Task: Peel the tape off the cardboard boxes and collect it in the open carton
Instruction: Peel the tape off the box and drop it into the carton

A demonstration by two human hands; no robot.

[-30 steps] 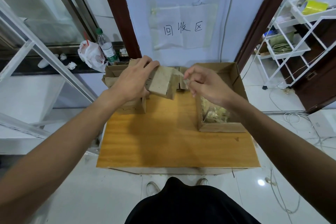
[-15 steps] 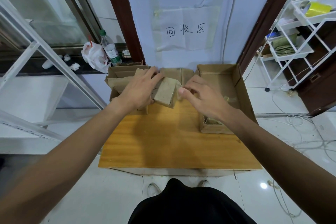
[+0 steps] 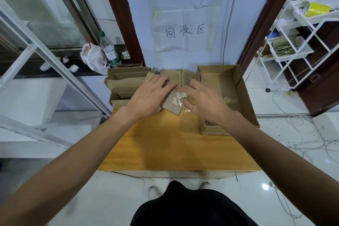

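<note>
My left hand (image 3: 149,97) grips a small brown cardboard box (image 3: 173,103) above the far part of the wooden table (image 3: 174,145). A strip of clear tape (image 3: 178,98) shines on the box's face. My right hand (image 3: 203,102) sits against that face, its fingertips pinching at the tape. To the right stands the open carton (image 3: 240,86), with crumpled clear and yellowish tape (image 3: 228,100) lying inside. Further taped boxes (image 3: 126,82) are stacked at the table's far left.
A flat cardboard piece (image 3: 180,77) leans against the wall behind my hands. A water bottle (image 3: 109,49) and a white plastic bag (image 3: 92,58) sit on the left ledge. A white wire rack (image 3: 297,42) stands at the right, and loose cables (image 3: 302,134) lie on the floor.
The small box has come lower, toward the table. My right hand moved left from over the carton and now pinches at the tape on the box's face.
</note>
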